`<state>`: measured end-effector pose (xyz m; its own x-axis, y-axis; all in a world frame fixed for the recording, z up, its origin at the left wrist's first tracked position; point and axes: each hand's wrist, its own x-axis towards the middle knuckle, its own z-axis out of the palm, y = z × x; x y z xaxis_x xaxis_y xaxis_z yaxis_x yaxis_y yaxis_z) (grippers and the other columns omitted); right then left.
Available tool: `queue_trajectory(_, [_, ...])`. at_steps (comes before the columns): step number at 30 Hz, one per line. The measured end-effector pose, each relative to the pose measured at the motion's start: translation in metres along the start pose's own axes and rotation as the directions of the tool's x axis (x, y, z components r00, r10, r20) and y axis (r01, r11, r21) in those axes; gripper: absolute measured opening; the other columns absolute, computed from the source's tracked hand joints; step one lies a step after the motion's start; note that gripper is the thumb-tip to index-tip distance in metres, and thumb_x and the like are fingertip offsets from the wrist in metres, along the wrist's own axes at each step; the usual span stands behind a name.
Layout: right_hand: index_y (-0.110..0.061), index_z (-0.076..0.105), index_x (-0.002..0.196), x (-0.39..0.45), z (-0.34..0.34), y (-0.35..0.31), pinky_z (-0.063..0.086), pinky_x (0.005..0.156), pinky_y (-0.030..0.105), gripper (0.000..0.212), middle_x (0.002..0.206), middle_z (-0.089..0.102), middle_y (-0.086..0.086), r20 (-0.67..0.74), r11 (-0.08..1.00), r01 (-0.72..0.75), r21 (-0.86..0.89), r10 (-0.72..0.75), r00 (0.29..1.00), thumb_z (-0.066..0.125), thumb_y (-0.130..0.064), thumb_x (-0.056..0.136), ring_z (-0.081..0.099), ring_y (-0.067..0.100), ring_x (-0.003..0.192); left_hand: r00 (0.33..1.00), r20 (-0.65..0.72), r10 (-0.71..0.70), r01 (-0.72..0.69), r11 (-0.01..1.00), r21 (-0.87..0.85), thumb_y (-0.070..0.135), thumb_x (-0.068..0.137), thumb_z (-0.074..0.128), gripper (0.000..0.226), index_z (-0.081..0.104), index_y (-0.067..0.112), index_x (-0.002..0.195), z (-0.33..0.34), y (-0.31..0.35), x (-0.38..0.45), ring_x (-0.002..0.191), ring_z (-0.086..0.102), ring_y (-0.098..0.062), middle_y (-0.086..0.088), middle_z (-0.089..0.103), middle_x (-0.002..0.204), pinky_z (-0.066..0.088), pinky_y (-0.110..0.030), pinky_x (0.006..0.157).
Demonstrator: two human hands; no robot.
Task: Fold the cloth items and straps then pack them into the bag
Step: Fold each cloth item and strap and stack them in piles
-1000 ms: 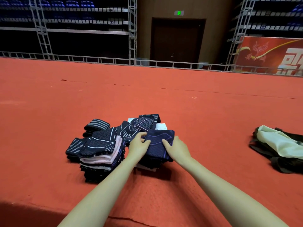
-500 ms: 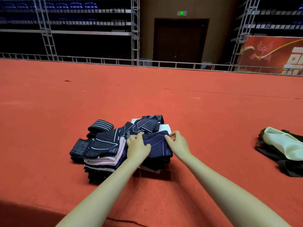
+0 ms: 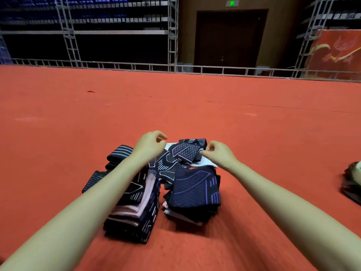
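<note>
On the red carpeted floor (image 3: 254, 153), seen from the head camera, the person is leaning over a heap of dark folded cloth items. The left hand (image 3: 149, 146) is hovering at the far left edge of the heap with its fingers curled and the thumb meeting the fingertips; whether it is pinching fabric cannot be told. The right hand (image 3: 218, 154) is pinching the near edge of the top patterned cloth (image 3: 185, 152), which is lying on a white cloth (image 3: 203, 163).

Two folded stacks are sitting nearer the camera: the left stack (image 3: 134, 210), partly hidden by the forearm, and the right stack (image 3: 195, 190). Rolled striped straps (image 3: 117, 156) are lying just beside the left stack. The bag (image 3: 352, 182) is resting well apart at the right edge of the view.

Lifting the top cloth by one edge could drag its neighbours along and tip the leaning stacks, since the stretchy knit probably clings to itself.

The cloths are looking thin, soft and limp, with grid and line prints in purple and white; the straps are ribbed and elastic.
</note>
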<state>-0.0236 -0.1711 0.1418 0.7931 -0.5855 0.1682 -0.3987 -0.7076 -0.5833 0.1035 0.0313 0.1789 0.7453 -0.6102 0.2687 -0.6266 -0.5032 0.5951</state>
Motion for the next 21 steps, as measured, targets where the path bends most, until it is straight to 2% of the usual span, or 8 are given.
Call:
queue_trajectory(3, [-0.018, 0.052, 0.065, 0.043, 0.019, -0.013, 0.046, 0.06, 0.034, 0.018, 0.06, 0.057, 0.002, 0.029, 0.983, -0.067, 0.172, 0.063, 0.998, 0.059, -0.023, 0.081, 0.058, 0.023, 0.063, 0.996, 0.08, 0.04, -0.056, 0.978, 0.202, 0.018, 0.085, 0.05, 0.023, 0.068, 0.025, 0.097, 0.0, -0.025, 0.007, 0.095, 0.061, -0.02, 0.002, 0.067, 0.1, 0.048, -0.033, 0.082])
queue_trajectory(7, [-0.014, 0.058, 0.073, 0.088, 0.053, -0.009, 0.036, 0.06, 0.028, 0.014, 0.069, 0.055, 0.009, 0.062, 0.994, -0.105, -0.035, 0.107, 0.992, 0.056, -0.024, 0.081, 0.052, 0.026, 0.067, 0.998, 0.062, -0.03, 0.019, 0.986, 0.167, 0.02, 0.086, 0.05, 0.022, 0.069, 0.024, 0.096, 0.017, -0.051, -0.002, 0.093, 0.06, -0.017, 0.004, 0.068, 0.097, 0.047, -0.031, 0.079])
queue_trajectory(9, [-0.014, 0.063, 0.084, 0.103, 0.068, 0.0, 0.038, 0.065, 0.028, 0.012, 0.078, 0.057, 0.008, 0.078, 0.988, -0.148, -0.037, 0.15, 0.986, 0.058, -0.024, 0.083, 0.053, 0.025, 0.075, 0.995, 0.075, -0.067, 0.057, 0.989, 0.136, 0.02, 0.087, 0.049, 0.022, 0.069, 0.023, 0.096, 0.029, -0.06, -0.007, 0.085, 0.06, -0.015, 0.007, 0.067, 0.088, 0.046, -0.029, 0.073])
queue_trajectory(13, [-0.008, 0.064, 0.095, 0.119, 0.094, 0.01, 0.052, 0.079, 0.035, 0.02, 0.093, 0.063, 0.01, 0.136, 0.878, -0.359, 0.315, 0.333, 0.933, 0.071, -0.018, 0.079, 0.058, 0.024, 0.086, 0.994, 0.061, -0.09, 0.084, 0.991, 0.105, 0.023, 0.088, 0.047, 0.022, 0.068, 0.024, 0.095, 0.04, -0.065, -0.008, 0.08, 0.06, -0.015, 0.01, 0.065, 0.084, 0.047, -0.029, 0.069])
queue_trajectory(15, [-0.007, 0.061, 0.078, 0.121, 0.102, 0.009, 0.054, 0.063, 0.031, 0.014, 0.084, 0.064, 0.012, 0.146, 0.797, -0.404, 0.45, 0.381, 0.913, 0.073, -0.013, 0.078, 0.058, 0.023, 0.071, 0.994, 0.051, -0.096, 0.09, 0.99, 0.106, 0.024, 0.088, 0.047, 0.021, 0.067, 0.025, 0.094, 0.042, -0.065, -0.006, 0.082, 0.06, -0.015, 0.009, 0.066, 0.086, 0.049, -0.031, 0.071])
queue_trajectory(17, [-0.014, 0.05, 0.067, 0.119, 0.102, 0.002, 0.039, 0.041, 0.022, 0.024, 0.065, 0.055, 0.007, 0.145, 0.782, -0.379, 0.496, 0.356, 0.923, 0.069, -0.01, 0.081, 0.047, 0.018, 0.052, 0.994, 0.048, -0.1, 0.093, 0.989, 0.116, 0.024, 0.088, 0.047, 0.021, 0.066, 0.026, 0.095, 0.044, -0.065, -0.006, 0.081, 0.06, -0.015, 0.01, 0.064, 0.086, 0.048, -0.03, 0.069])
queue_trajectory(19, [-0.016, 0.052, 0.074, 0.12, 0.092, -0.008, 0.042, 0.047, 0.025, 0.017, 0.07, 0.056, 0.004, 0.076, 0.816, -0.272, 0.51, 0.273, 0.959, 0.066, -0.011, 0.082, 0.05, 0.016, 0.056, 0.996, 0.036, -0.087, 0.082, 0.989, 0.124, 0.023, 0.088, 0.047, 0.021, 0.066, 0.027, 0.097, 0.043, -0.063, -0.006, 0.084, 0.059, -0.015, 0.009, 0.062, 0.089, 0.047, -0.029, 0.07])
queue_trajectory(21, [-0.018, 0.053, 0.083, 0.115, 0.073, -0.019, 0.05, 0.064, 0.033, 0.014, 0.077, 0.059, -0.001, -0.027, 0.846, -0.154, 0.51, 0.195, 0.981, 0.065, -0.013, 0.082, 0.058, 0.018, 0.069, 0.997, 0.024, -0.077, 0.074, 0.989, 0.127, 0.024, 0.088, 0.047, 0.022, 0.065, 0.026, 0.101, 0.041, -0.062, -0.007, 0.089, 0.058, -0.016, 0.006, 0.062, 0.096, 0.047, -0.031, 0.074])
